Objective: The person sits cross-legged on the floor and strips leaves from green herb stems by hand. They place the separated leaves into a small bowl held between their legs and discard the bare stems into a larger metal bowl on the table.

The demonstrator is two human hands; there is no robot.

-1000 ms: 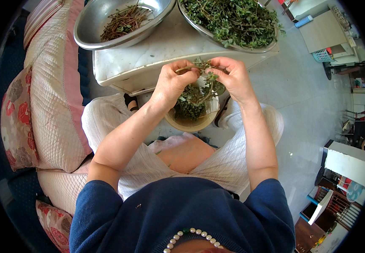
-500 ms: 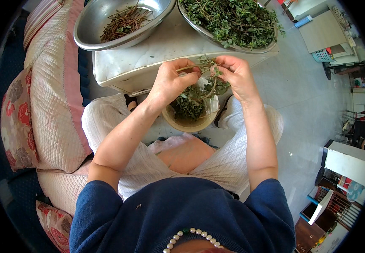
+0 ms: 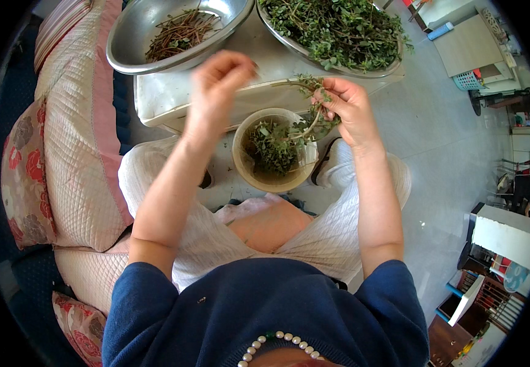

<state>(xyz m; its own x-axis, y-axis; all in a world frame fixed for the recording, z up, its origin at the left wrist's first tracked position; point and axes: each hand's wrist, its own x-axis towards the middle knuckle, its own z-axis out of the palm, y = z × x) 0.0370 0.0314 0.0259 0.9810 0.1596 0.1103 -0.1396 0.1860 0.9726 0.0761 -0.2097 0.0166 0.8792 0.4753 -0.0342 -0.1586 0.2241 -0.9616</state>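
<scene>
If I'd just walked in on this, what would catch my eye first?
Probably the right hand holding a leafy green sprig above the round tan bowl of picked leaves by the person's knees. The left hand is raised nearby, blurred. Beyond, a white table carries a steel bowl of bare stems and a steel tray heaped with greens.

Quilted pink cushion (image 3: 78,122), floral pillow (image 3: 23,177), blue basket (image 3: 468,79), grey floor (image 3: 436,159).
</scene>
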